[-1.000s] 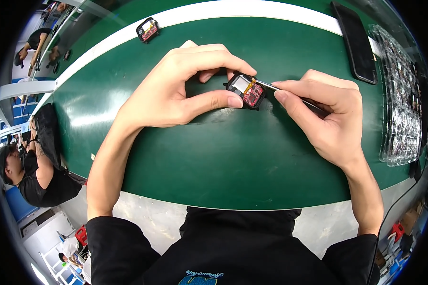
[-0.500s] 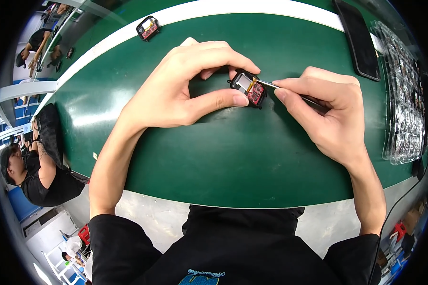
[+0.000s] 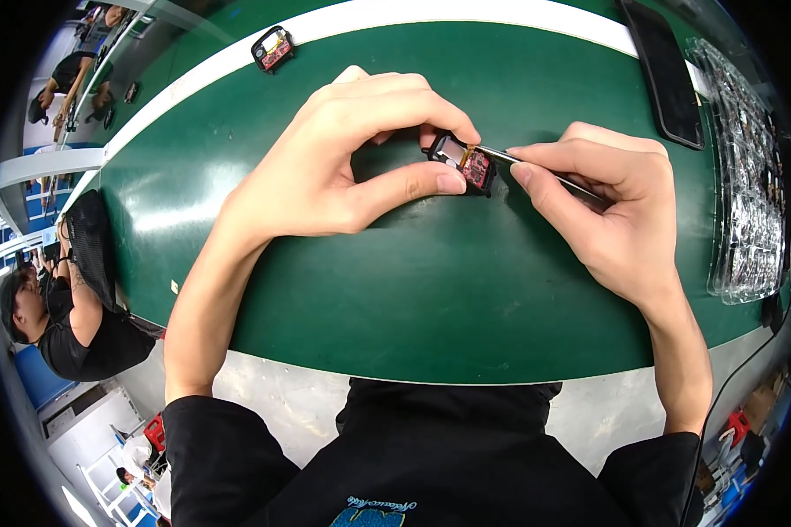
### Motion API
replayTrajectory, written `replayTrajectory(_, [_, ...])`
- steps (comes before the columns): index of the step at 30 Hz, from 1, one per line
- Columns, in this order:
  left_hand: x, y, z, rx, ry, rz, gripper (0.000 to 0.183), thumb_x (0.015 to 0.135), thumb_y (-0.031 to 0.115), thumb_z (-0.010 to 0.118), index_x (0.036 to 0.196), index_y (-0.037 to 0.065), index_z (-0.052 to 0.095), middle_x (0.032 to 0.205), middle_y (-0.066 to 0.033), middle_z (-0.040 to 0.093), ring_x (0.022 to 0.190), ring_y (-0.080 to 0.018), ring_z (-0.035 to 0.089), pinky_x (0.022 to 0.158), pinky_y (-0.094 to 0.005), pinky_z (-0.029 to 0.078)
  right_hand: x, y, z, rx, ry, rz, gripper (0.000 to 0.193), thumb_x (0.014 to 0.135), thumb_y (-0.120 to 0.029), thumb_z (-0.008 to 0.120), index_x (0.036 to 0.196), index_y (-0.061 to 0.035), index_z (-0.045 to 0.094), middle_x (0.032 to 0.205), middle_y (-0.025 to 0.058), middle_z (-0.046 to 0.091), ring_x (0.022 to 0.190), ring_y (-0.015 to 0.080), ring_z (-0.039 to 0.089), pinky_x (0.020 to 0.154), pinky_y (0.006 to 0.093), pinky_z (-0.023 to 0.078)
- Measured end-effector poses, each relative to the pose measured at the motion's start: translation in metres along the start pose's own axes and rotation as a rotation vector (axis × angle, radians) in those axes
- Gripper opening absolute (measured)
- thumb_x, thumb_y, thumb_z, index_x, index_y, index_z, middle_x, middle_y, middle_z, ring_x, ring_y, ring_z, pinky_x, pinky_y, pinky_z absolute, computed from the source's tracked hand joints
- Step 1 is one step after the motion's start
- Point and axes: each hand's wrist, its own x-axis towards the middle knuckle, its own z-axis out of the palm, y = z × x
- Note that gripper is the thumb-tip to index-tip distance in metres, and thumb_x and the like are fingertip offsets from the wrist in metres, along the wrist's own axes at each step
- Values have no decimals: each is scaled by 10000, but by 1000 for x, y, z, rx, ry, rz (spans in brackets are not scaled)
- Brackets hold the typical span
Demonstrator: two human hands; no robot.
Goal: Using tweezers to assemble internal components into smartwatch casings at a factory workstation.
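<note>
My left hand (image 3: 360, 158) grips a small black electronic housing (image 3: 486, 185) between thumb and fingers, just above the green table. In the open housing lie a red circuit board (image 3: 477, 167), a pale silvery block (image 3: 451, 150) and a yellow-orange strip between them. My right hand (image 3: 602, 198) is closed in a pinch on slim metal tweezers (image 3: 498, 155). Their tip touches or hovers at the strip near the housing's upper edge, beside my left index fingertip; exact contact is too small to tell.
A similar open housing (image 3: 273, 49) lies at the back left, by the white strip (image 3: 369, 19). At the far right are a black phone-like slab (image 3: 664, 75) and stacked clear plastic trays (image 3: 747, 184) with small parts. Another person (image 3: 83, 307) sits at left beside a black mesh bag (image 3: 92, 237).
The housing has tilted slightly in my left fingers, and my left index fingertip has come down nearer the strip. The tweezers stay at the same spot, shifted very little.
</note>
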Motion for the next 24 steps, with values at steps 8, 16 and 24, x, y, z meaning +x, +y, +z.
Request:
replayTrajectory(8, [-1,0,-1,-11,-13,-21,464,798,163,952,1240,104,821,1022,-20,754,796,-164,510,789,-322,392,-1,0,-3,-10,-14,-28,118,882,26,809,990,36,855,641,60,615,527,92,502,501,308,345])
replayTrajectory(16, [2,3,6,30,49,-27,556,752,180,998,1269,105,809,946,21,713,797,-156,514,778,-316,394,-1,10,-5,211,88,56,130,964,7,814,1090,21,841,806,32,698,651,51,578,573,242,420])
replayTrajectory(24, [-3,0,4,22,63,5,713,715,222,1027,1380,164,776,990,37,693,838,-163,496,811,-327,406,2,-13,1,14,-70,7,319,891,-54,902,1181,16,790,846,33,636,623,75,506,541,276,389])
